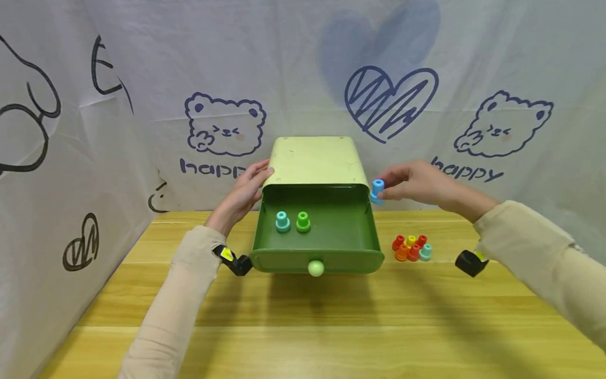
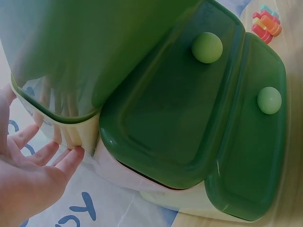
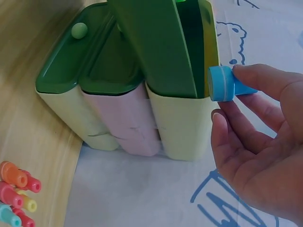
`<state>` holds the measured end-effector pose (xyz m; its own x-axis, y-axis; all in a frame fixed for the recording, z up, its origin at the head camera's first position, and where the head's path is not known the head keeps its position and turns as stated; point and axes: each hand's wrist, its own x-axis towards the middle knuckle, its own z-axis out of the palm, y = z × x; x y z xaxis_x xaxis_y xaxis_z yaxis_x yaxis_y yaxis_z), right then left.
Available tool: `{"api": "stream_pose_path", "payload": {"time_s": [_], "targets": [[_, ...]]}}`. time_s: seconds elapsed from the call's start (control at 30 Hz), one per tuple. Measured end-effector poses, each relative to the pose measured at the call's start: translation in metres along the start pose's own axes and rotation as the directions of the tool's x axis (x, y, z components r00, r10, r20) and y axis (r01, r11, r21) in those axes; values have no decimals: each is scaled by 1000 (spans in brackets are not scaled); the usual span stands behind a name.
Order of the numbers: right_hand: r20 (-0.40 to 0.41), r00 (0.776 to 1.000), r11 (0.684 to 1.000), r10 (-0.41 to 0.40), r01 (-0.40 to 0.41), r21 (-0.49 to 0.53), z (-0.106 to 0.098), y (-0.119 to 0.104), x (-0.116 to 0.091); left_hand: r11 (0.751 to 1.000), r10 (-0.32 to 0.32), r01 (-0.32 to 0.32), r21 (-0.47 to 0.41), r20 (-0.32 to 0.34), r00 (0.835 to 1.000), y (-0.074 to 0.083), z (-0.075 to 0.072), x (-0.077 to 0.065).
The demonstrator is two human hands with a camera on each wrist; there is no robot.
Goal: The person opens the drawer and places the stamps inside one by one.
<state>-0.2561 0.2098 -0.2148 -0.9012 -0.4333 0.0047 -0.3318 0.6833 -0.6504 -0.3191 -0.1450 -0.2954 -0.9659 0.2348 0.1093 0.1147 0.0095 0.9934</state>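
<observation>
A small drawer cabinet with a pale yellow top stands on the table, its top green drawer pulled out. Inside that drawer stand a light teal peg and a green peg, each with a flared base. My left hand rests against the cabinet's left side, fingers extended along it. Just right of the drawer, my right hand pinches a blue peg between thumb and fingers. In the right wrist view this blue peg is beside the cabinet's upper edge.
Several red, orange, yellow and teal pegs are clustered on the wooden table, right of the drawer. Two lower drawers with round green knobs are closed. A white cloth with drawings hangs behind.
</observation>
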Motion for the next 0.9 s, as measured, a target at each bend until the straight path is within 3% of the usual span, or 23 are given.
{"api": "stream_pose_path", "payload": {"time_s": [0.4,0.9], "targets": [[137,990,999,-43,42,12,5,-21,24,1000,-12,12,-29,-3,1000,-1,0,2],[254,964,997,-79,82,-2,22,-37,31,999,-14,14,-46,0,1000,-1,0,1]]}}
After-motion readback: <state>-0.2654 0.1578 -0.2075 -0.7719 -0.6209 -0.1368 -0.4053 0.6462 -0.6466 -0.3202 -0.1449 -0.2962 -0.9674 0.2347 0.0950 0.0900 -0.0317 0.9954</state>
